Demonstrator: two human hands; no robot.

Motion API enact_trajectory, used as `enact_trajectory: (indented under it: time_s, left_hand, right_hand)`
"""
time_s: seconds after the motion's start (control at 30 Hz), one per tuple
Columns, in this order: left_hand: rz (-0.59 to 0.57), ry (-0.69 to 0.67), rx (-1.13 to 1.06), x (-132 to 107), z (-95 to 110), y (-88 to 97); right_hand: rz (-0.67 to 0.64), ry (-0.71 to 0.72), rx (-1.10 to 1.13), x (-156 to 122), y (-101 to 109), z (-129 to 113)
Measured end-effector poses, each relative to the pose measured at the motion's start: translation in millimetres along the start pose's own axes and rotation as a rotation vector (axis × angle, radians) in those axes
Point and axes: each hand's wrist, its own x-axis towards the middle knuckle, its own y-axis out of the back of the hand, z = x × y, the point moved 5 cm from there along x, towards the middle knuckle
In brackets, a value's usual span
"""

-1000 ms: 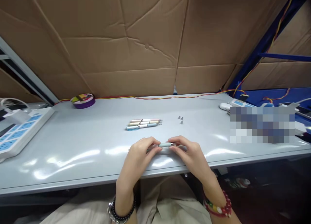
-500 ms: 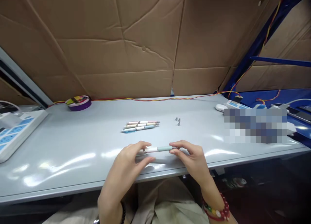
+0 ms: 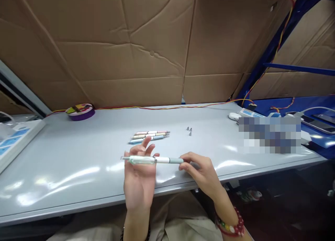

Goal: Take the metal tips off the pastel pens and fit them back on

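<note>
Head view: a green-and-white pen (image 3: 162, 160) is held level over the desk (image 3: 86, 143) by the right hand (image 3: 200, 168).
The pen's green end is pinched between thumb and fingers in the right grip, while its clear clip end is pointed to the left. The left hand (image 3: 140, 181) is turned palm up with its fingers spread, its grip released; the pen is seen crossing in front of it, but whether the two are touching cannot be told. Beyond the left fingertips, a pink pen (image 3: 151, 132), a cream pen (image 3: 160, 134) and a blue pen (image 3: 158, 137) are laid side by side, the blue one partly hidden. Three small grey cones (image 3: 191, 129) are grouped to their right.
</note>
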Motion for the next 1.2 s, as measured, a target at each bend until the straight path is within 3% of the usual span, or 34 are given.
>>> enact_trajectory:
  time_s: [0.1, 0.17, 0.33, 0.6, 0.7, 0.87, 1.07, 1.2]
  left_hand:
    - [-0.005, 0.192, -0.164, -4.3, -8.2, -4.5]
    - [-0.045, 0.225, -0.305, -7.9, -9.5, -7.6]
    - [-0.032, 0.08, -0.445, -8.5, -0.6, 2.3]
    - [-0.037, -0.271, -0.357, 3.6, 64.6, 42.0]
    - [-0.003, -0.304, -0.37, 4.5, 75.2, 51.1]
    - [-0.128, -0.292, -0.327, 5.4, 75.5, 47.5]
    - [0.035, -0.359, -0.327, -6.6, 74.6, 37.0]
    - [0.067, -0.374, -0.247, -9.6, 73.1, 29.1]
  right_hand:
    - [-0.033, 0.043, -0.074, 0.5, -2.4, -2.4]
    - [0.005, 0.09, -0.099, 0.2, -1.0, -4.3]
    - [0.115, 0.118, 0.079, -5.2, 5.2, -0.9]
    - [0.121, 0.098, 0.146, -9.7, 5.7, 3.8]
    - [0.085, 0.064, 0.126, -8.5, 3.0, 4.8]
    - [0.027, -0.005, 0.105, -7.0, -0.8, 7.8]
    - [-0.028, -0.05, 0.05, -5.1, -3.5, 8.4]
    - [-0.047, -0.077, 0.037, -5.1, -4.8, 9.0]
